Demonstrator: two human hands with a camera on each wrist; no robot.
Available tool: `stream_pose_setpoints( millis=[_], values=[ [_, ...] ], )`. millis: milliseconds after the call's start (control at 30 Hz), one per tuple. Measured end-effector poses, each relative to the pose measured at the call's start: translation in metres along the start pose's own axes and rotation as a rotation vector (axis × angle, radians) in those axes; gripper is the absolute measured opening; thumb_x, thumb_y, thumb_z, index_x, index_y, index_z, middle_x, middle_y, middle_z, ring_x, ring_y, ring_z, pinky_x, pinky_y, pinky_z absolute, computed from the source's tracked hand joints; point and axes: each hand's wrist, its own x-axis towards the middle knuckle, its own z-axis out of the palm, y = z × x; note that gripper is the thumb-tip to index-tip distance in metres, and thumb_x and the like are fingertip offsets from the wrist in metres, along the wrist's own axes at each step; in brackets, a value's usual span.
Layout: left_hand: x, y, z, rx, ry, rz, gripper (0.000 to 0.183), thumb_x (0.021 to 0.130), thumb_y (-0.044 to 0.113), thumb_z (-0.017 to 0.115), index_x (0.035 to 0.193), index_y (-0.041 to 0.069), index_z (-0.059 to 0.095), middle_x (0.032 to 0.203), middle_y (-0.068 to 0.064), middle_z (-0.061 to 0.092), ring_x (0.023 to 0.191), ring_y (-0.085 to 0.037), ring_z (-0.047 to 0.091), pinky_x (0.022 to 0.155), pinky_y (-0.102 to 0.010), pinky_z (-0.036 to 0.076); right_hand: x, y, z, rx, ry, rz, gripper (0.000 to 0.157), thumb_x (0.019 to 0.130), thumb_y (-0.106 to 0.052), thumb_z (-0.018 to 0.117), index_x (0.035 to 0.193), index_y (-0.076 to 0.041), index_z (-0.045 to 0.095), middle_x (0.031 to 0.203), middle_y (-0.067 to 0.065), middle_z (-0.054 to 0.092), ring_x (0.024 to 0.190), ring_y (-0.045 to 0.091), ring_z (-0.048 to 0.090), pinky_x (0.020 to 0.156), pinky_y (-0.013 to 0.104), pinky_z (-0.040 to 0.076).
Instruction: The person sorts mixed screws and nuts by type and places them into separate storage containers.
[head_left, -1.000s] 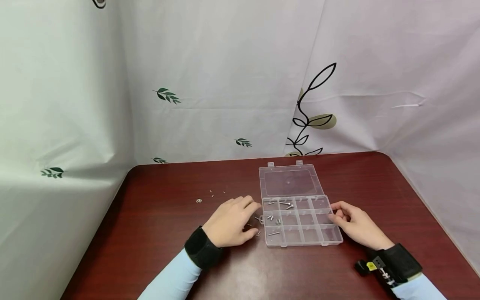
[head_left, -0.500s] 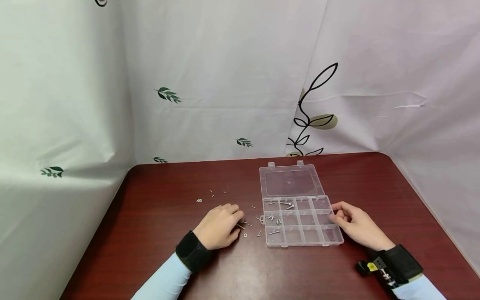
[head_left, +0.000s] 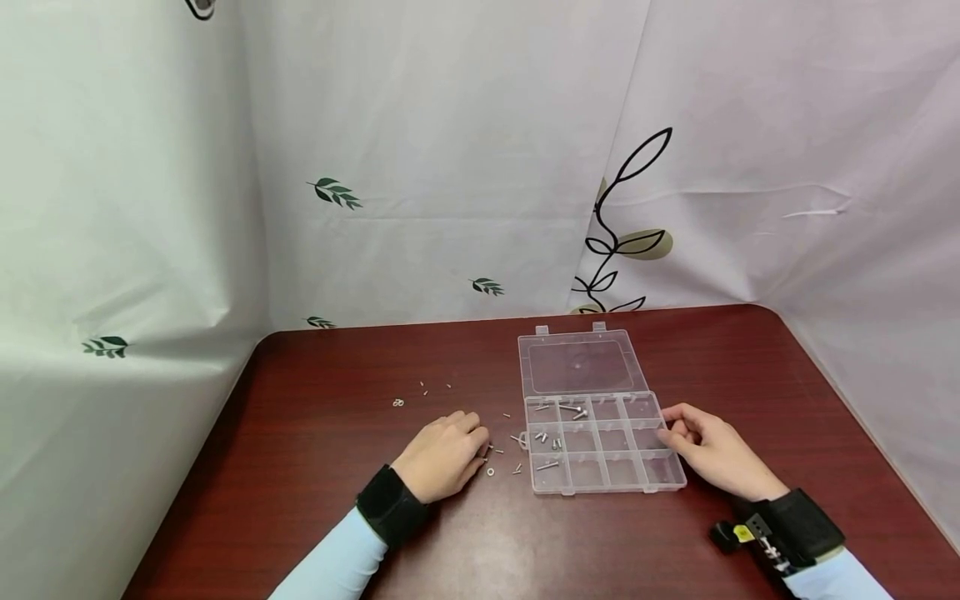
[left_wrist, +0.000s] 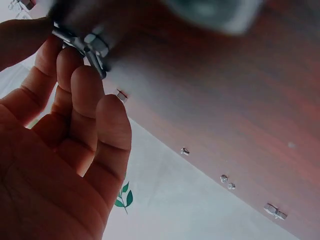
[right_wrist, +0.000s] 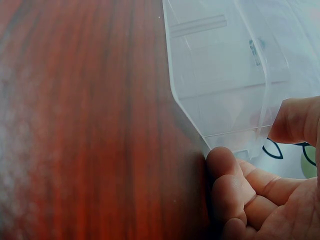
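A clear plastic compartment box [head_left: 622, 472] lies on the table with its lid [head_left: 581, 367] laid back. My right hand [head_left: 716, 446] holds its right side; in the right wrist view, the thumb [right_wrist: 300, 120] is at the wall and curled fingers [right_wrist: 227, 195] sit at the lower corner. Left of the box, my left hand [head_left: 444, 457] is low over the tabletop, fingers bent down. In the left wrist view, its thumb and fingertips pinch around small metal screws [left_wrist: 90, 47]. Screws [head_left: 542, 437] also lie in some left compartments.
On the dark red table [head_left: 322, 467], a small ring [head_left: 491, 472] and loose screws [head_left: 517, 469] lie between left hand and box. Farther back are rings [head_left: 398, 402] and several tiny pieces [head_left: 425, 392]. A patterned white curtain [head_left: 442, 150] stands behind the table.
My left hand has drawn back left from the box's edge, uncovering small screws and a ring, then shifted slightly right with fingers lower. The right hand and box stay put.
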Motion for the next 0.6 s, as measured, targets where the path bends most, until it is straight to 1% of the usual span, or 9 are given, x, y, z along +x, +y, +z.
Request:
stream_pose_setpoints(
  millis=[200, 300, 433, 533, 600],
  values=[
    [0.001, 0.001, 0.002, 0.053, 0.031, 0.015, 0.011, 0.089, 0.025, 0.059, 0.084, 0.016, 0.062, 0.08, 0.004, 0.051, 0.075, -0.016, 0.052, 0.069, -0.028, 0.047, 0.0, 0.0, -0.001, -0.006, 0.002, -0.002, 0.026, 0.093, -0.032, 0.064, 0.108, -0.01, 0.065, 0.073, -0.005, 0.047, 0.06, 0.005, 0.042, 0.062, 0.025, 0.033],
    [0.002, 0.003, 0.002, 0.048, 0.04, 0.013, 0.01, 0.089, 0.025, 0.058, 0.084, 0.016, 0.06, 0.08, 0.005, 0.052, 0.076, -0.015, 0.053, 0.071, -0.029, 0.047, 0.0, 0.0, -0.001, -0.007, 0.003, -0.003, 0.026, 0.093, -0.032, 0.064, 0.108, -0.011, 0.065, 0.072, -0.005, 0.047, 0.059, 0.005, 0.042, 0.062, 0.025, 0.033],
    [0.005, 0.007, -0.002, -0.011, 0.058, 0.014, 0.01, 0.091, 0.023, 0.056, 0.082, 0.018, 0.055, 0.078, 0.008, 0.05, 0.076, -0.012, 0.052, 0.076, -0.027, 0.046, 0.0, 0.0, 0.0, -0.004, 0.004, -0.005, 0.025, 0.093, -0.031, 0.065, 0.107, -0.011, 0.065, 0.072, -0.005, 0.047, 0.059, 0.005, 0.042, 0.061, 0.025, 0.033],
    [0.008, 0.011, -0.004, -0.069, 0.098, 0.029, 0.011, 0.091, 0.021, 0.057, 0.082, 0.019, 0.051, 0.076, 0.01, 0.047, 0.073, -0.01, 0.047, 0.072, -0.025, 0.044, 0.0, 0.001, 0.0, -0.005, 0.007, -0.005, 0.025, 0.093, -0.032, 0.064, 0.107, -0.011, 0.065, 0.072, -0.005, 0.048, 0.059, 0.005, 0.042, 0.061, 0.025, 0.033],
    [0.011, 0.014, -0.005, -0.097, 0.129, 0.051, 0.011, 0.091, 0.02, 0.058, 0.083, 0.018, 0.05, 0.076, 0.01, 0.045, 0.071, -0.009, 0.044, 0.069, -0.024, 0.042, 0.0, 0.001, 0.0, -0.006, 0.005, -0.003, 0.026, 0.093, -0.032, 0.064, 0.108, -0.011, 0.065, 0.072, -0.005, 0.048, 0.059, 0.005, 0.043, 0.061, 0.025, 0.034]
  ],
)
